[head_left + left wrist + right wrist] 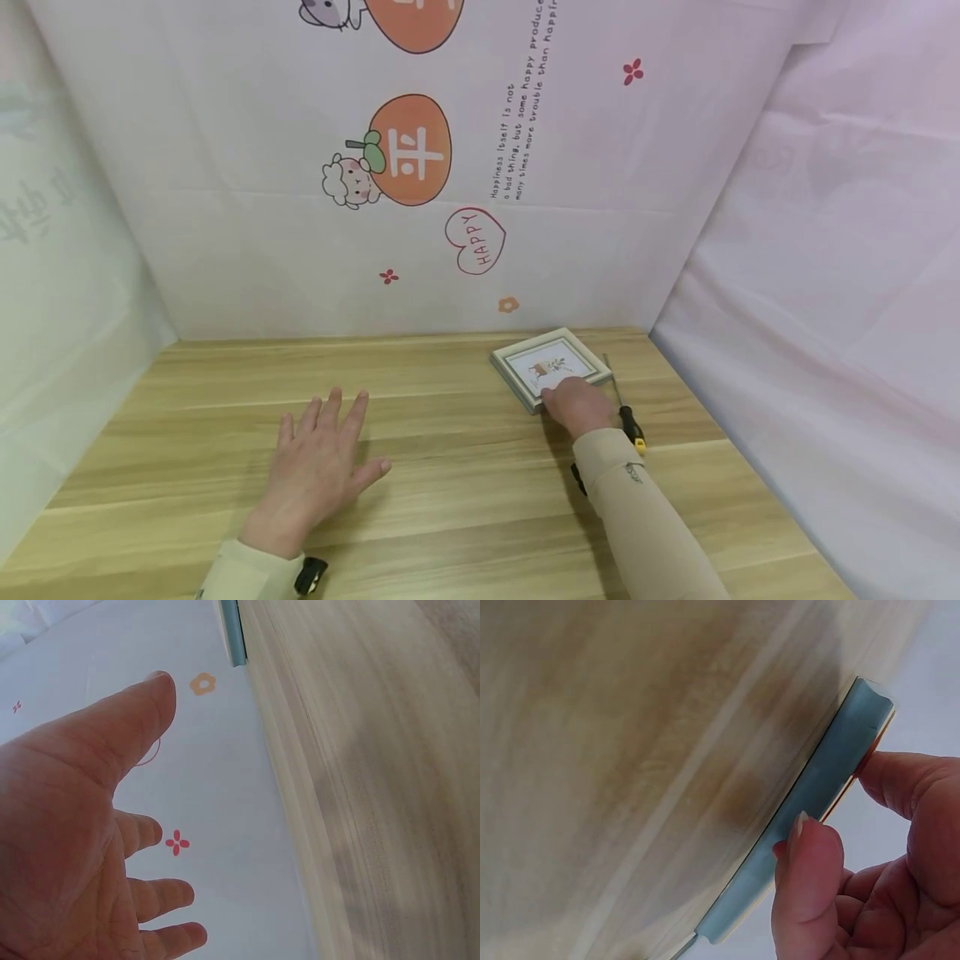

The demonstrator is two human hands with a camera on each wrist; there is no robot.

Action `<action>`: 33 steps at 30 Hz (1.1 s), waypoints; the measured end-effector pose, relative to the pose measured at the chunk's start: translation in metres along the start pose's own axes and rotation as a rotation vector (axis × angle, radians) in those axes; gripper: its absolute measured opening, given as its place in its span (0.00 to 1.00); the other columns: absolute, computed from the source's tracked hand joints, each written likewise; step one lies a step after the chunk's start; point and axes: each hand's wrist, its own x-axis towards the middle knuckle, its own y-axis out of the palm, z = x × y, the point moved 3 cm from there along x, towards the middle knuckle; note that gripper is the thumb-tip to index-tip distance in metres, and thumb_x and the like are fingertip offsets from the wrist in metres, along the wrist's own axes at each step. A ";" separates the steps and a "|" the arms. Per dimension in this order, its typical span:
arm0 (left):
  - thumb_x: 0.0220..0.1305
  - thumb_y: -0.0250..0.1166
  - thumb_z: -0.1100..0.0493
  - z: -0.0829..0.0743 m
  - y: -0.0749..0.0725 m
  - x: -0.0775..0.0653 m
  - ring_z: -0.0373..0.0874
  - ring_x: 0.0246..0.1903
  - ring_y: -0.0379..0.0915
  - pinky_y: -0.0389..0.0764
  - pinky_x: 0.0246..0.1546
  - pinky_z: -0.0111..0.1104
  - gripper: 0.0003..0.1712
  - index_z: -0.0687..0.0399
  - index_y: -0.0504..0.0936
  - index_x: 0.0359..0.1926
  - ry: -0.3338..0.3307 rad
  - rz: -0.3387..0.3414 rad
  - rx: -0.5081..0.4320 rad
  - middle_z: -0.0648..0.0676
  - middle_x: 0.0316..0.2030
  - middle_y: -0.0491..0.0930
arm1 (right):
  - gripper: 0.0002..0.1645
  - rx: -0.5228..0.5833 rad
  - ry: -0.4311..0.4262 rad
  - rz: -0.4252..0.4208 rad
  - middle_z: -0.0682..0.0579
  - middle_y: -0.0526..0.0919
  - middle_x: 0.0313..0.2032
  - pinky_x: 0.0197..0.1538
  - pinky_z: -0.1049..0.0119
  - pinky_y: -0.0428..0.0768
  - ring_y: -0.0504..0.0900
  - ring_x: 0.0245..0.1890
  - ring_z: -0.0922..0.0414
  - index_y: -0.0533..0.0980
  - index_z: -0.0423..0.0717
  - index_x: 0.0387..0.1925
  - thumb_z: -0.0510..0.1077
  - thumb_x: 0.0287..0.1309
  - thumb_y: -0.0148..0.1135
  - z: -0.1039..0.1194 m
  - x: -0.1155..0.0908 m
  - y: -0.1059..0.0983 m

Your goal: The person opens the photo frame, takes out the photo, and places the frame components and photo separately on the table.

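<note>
A small picture frame (557, 360) with a cream border and a plant-like print lies face up at the back right of the table. At its near edge is my right hand (581, 406), with a digit over the front border. The right wrist view shows the blue-grey side of the frame (810, 787) pinched between thumb and finger of the right hand (862, 862). My left hand (315, 471) is held over the left part of the table, palm down with fingers spread, and holds nothing. A screwdriver (628, 421) with a black and yellow handle lies right of the frame.
The wood-grain table (420, 517) ends at a white printed cloth (262, 250) behind. More white cloth hangs on the left side (67, 333) and the right side (825, 333). A corner of the frame shows at the top of the left wrist view.
</note>
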 end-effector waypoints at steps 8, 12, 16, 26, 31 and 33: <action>0.56 0.47 0.18 -0.001 0.000 -0.001 0.71 0.68 0.50 0.47 0.63 0.71 0.58 0.51 0.56 0.76 0.014 -0.012 -0.021 0.70 0.72 0.54 | 0.35 0.003 -0.002 0.019 0.41 0.80 0.36 0.37 0.48 0.75 0.76 0.33 0.46 0.79 0.41 0.38 0.67 0.66 0.42 -0.001 -0.002 -0.001; 0.56 0.48 0.19 -0.003 -0.001 -0.001 0.71 0.68 0.50 0.49 0.64 0.68 0.58 0.52 0.56 0.76 0.026 -0.020 -0.028 0.70 0.72 0.55 | 0.36 0.002 -0.005 0.025 0.40 0.79 0.36 0.36 0.49 0.75 0.75 0.32 0.46 0.79 0.40 0.41 0.67 0.65 0.44 0.000 -0.005 -0.002; 0.57 0.51 0.22 -0.005 -0.001 -0.002 0.71 0.67 0.52 0.50 0.66 0.65 0.56 0.54 0.56 0.75 0.041 -0.022 -0.030 0.71 0.71 0.55 | 0.35 0.002 -0.010 0.033 0.40 0.79 0.37 0.37 0.48 0.75 0.75 0.32 0.46 0.79 0.40 0.43 0.67 0.64 0.45 0.003 -0.008 -0.003; 0.57 0.52 0.22 -0.009 0.001 -0.001 0.71 0.67 0.53 0.50 0.67 0.63 0.57 0.56 0.57 0.75 0.053 -0.015 -0.041 0.72 0.71 0.56 | 0.31 -0.007 -0.073 0.040 0.45 0.78 0.28 0.29 0.56 0.72 0.74 0.27 0.50 0.78 0.43 0.33 0.66 0.63 0.48 0.007 -0.016 -0.001; 0.57 0.53 0.23 -0.012 0.001 0.000 0.70 0.67 0.54 0.51 0.67 0.62 0.57 0.56 0.57 0.75 0.056 -0.011 -0.048 0.72 0.70 0.57 | 0.30 -0.012 -0.102 0.046 0.46 0.77 0.27 0.27 0.58 0.72 0.74 0.26 0.51 0.78 0.43 0.31 0.65 0.63 0.48 0.010 -0.020 0.000; 0.57 0.54 0.23 -0.014 0.001 0.000 0.69 0.67 0.54 0.51 0.67 0.62 0.56 0.56 0.57 0.75 0.056 -0.007 -0.051 0.72 0.70 0.57 | 0.30 -0.015 -0.112 0.047 0.46 0.77 0.26 0.27 0.58 0.72 0.74 0.26 0.51 0.78 0.43 0.31 0.66 0.63 0.49 0.011 -0.021 0.002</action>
